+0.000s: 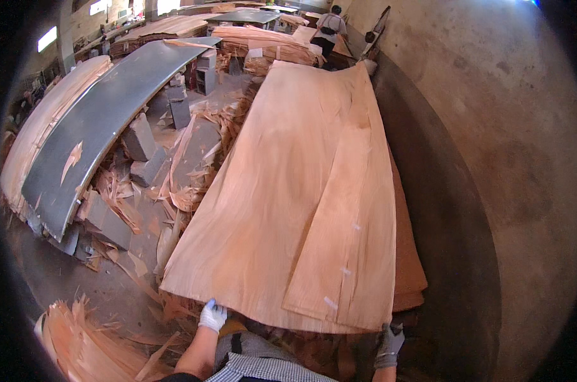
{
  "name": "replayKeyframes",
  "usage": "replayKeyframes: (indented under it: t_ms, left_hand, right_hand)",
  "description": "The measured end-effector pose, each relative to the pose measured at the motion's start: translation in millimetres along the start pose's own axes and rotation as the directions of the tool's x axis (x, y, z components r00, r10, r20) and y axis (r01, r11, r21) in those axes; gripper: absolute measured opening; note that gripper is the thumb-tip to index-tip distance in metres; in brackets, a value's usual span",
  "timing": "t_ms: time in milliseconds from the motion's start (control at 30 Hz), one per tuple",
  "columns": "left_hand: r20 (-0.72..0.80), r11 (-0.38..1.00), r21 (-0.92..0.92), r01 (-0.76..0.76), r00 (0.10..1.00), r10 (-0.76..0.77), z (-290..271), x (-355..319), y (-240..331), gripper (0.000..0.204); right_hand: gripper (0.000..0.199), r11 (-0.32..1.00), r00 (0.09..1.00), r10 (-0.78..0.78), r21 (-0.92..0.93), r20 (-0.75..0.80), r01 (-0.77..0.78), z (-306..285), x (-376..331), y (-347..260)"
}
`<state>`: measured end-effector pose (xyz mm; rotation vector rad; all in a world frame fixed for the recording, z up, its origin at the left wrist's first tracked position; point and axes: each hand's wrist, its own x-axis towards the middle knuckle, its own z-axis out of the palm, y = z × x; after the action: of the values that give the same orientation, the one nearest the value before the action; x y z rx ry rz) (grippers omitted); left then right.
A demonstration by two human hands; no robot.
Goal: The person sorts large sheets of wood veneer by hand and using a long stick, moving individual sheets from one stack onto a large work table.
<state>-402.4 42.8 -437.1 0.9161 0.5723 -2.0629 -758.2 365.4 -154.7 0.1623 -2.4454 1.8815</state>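
Note:
A large, thin wood veneer sheet (263,210) spreads out before me, with a narrower veneer strip (339,254) lying over its right part. Short pieces of white tape (330,303) dot the strip. At the near edge, left of the middle, my left hand (212,316) in a white glove with bluish fingertips is closed on the sheet's rim. My right hand (390,345), in a grey-looking glove, is at the near right corner and appears closed on the sheet's edge; its fingers are partly in shadow. More veneer (407,280) shows underneath on the right.
To the left a long dark panel (110,121) rests on grey blocks (140,137) beside stacked veneer (53,121). Torn veneer scraps (186,197) litter the floor, with a bundle (84,344) at lower left. A wall (479,127) bounds the right. Another person (330,32) stands far back.

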Motion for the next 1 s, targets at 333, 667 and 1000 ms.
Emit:
replayKeyframes:
  t_ms: [333,667,1000]
  left_hand:
    - [0.439,0.969,0.245,-0.011,0.893,-0.101,3.8,50.3,-90.8,0.029]
    - [0.079,0.99,0.13,0.053,0.995,-0.063,33.8,37.6,-72.5,0.065]
    - [0.071,0.968,0.171,-0.182,0.982,0.172,-41.6,62.1,-31.2,0.052]
  right_hand:
    - [0.017,0.995,0.997,-0.073,-0.066,0.039,0.075,53.2,109.5,5.6]
    - [0.015,0.99,0.998,-0.046,-0.128,0.05,0.052,60.5,141.9,29.9]
    - [0.027,0.923,0.995,-0.101,-0.372,0.026,0.104,49.5,112.8,77.6]
